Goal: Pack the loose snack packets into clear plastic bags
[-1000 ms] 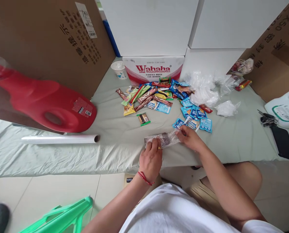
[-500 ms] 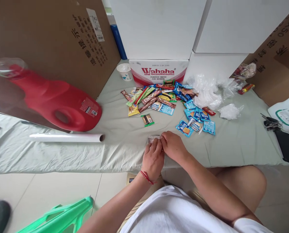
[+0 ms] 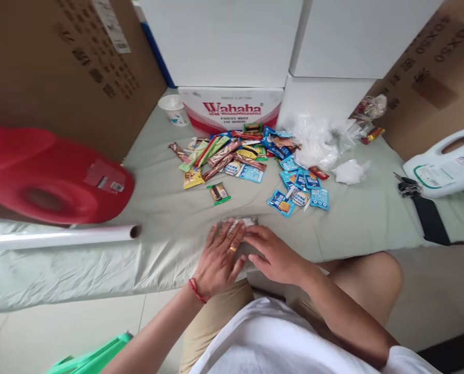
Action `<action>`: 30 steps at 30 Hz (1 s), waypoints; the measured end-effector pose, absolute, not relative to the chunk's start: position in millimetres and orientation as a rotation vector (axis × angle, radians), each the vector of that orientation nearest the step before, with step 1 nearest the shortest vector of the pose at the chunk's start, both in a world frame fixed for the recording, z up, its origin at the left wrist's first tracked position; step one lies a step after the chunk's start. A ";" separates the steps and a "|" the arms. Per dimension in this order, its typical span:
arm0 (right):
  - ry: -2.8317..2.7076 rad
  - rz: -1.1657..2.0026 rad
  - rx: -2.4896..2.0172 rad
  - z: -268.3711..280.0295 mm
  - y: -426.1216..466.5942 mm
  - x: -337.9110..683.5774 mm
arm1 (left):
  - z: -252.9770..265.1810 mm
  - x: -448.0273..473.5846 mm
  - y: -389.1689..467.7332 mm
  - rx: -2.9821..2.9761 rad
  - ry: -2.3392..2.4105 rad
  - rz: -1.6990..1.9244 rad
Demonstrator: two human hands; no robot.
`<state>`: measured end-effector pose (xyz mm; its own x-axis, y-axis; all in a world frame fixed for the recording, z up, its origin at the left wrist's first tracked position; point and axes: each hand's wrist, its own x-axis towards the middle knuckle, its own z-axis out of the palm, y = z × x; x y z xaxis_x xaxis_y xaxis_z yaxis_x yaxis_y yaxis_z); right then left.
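My left hand (image 3: 219, 258), with a ring and a red cord at the wrist, lies with its fingers spread over a small clear plastic packet (image 3: 248, 221). Most of that packet is hidden under the fingers, so I cannot tell what is in it. My right hand (image 3: 281, 257) is beside it, thumb and fingers apart, the fingertips at the packet's right end. Just beyond the hands lies a single wrapped snack with green ends (image 3: 218, 194). Farther back is a heap of wrapped snack bars (image 3: 220, 161), with several blue sachets (image 3: 282, 201) to its right.
A red jug (image 3: 60, 176) and a white roll (image 3: 60, 237) lie on the left. Behind the snacks stand a Wahaha box (image 3: 232, 109) and a paper cup (image 3: 174, 110). Crumpled clear plastic (image 3: 317, 143), a white jug (image 3: 442, 165), keys (image 3: 407, 186) and a black phone-like object (image 3: 430, 219) are to the right.
My left hand has flattened and spread its fingers over the packet. My right hand has loosened from its pinch, its thumb now apart. The whole view has shifted.
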<state>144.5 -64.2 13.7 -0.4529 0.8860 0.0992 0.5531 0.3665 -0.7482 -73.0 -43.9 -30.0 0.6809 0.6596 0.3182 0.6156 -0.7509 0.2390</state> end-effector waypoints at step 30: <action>-0.668 0.805 -1.596 41.6 -7.4 457.1 | 20.0 70.6 -23.7 2.302 1.180 0.905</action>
